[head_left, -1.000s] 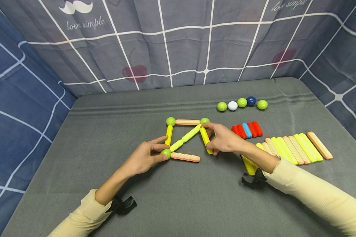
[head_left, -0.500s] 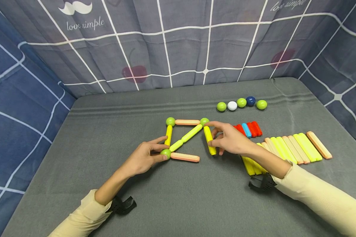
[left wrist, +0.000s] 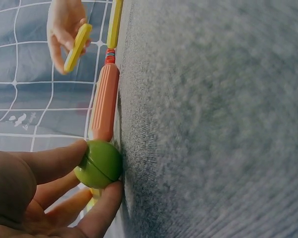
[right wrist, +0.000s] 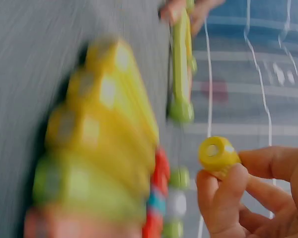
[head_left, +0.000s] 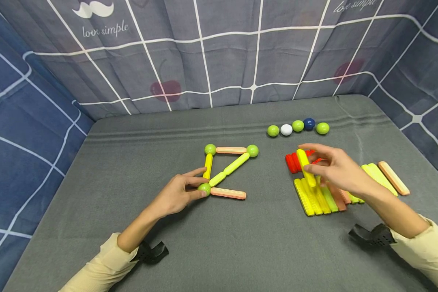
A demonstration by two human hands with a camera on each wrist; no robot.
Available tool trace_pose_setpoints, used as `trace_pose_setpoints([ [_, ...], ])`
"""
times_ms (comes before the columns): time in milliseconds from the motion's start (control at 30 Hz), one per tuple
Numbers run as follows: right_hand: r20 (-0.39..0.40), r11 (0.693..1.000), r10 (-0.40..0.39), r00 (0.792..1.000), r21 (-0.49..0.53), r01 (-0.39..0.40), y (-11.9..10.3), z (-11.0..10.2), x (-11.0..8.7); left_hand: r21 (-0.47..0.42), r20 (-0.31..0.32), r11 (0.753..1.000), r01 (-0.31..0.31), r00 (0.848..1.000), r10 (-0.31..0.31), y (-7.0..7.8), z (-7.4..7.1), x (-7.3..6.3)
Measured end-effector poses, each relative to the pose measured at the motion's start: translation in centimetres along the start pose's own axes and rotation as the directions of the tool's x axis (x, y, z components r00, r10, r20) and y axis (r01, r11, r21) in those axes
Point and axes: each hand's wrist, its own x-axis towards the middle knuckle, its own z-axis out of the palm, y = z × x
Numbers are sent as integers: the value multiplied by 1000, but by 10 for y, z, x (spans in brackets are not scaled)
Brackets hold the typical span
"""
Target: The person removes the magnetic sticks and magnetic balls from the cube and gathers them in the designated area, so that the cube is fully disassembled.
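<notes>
My left hand (head_left: 178,194) pinches a green ball (head_left: 205,188) at the near-left corner of a frame of rods and balls. From that ball a yellow rod (head_left: 208,164), a lime two-part rod (head_left: 226,172) and an orange ridged rod (head_left: 228,193) reach out. The orange rod's right end is free. Another orange rod (head_left: 231,150) joins two more green balls at the back. In my right hand (head_left: 337,168) a short yellow rod (head_left: 305,167) is held between thumb and fingers, lifted above the row of loose rods. The right wrist view shows its round end (right wrist: 216,151).
Below the right hand lie yellow rods (head_left: 308,200), with lime and orange rods (head_left: 394,178) to the right. Short red rods (head_left: 291,163) lie behind them, partly hidden. Several balls (head_left: 297,126), green, white and dark blue, stand at the back. Curtains (head_left: 226,52) border the table.
My right hand has moved right with the yellow rod, from beside the frame's back-right ball to above the loose rods. The left hand stays at its ball.
</notes>
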Motion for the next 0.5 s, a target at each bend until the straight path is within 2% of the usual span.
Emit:
trace_pose_setpoints([
  [133,-66,989,38,997,-141,-47,24,-36,-18,-1,3,1000,2,1000,-2,0,0,0],
  [233,-137,962,101,985,-240,-132,42,-62,-30,4,-1,1000,8,1000,-8,0,-1,-1],
  [300,-196,935,149,969,-292,-203,55,-77,-37,7,-3,1000,15,1000,-15,0,-1,-2],
  [400,-288,890,213,934,-337,-307,76,-98,-45,11,-4,1000,19,1000,-19,1,-1,-2],
  [500,-351,865,248,903,-339,-369,99,-116,-52,11,-4,1000,15,1000,-15,1,-1,-2],
])
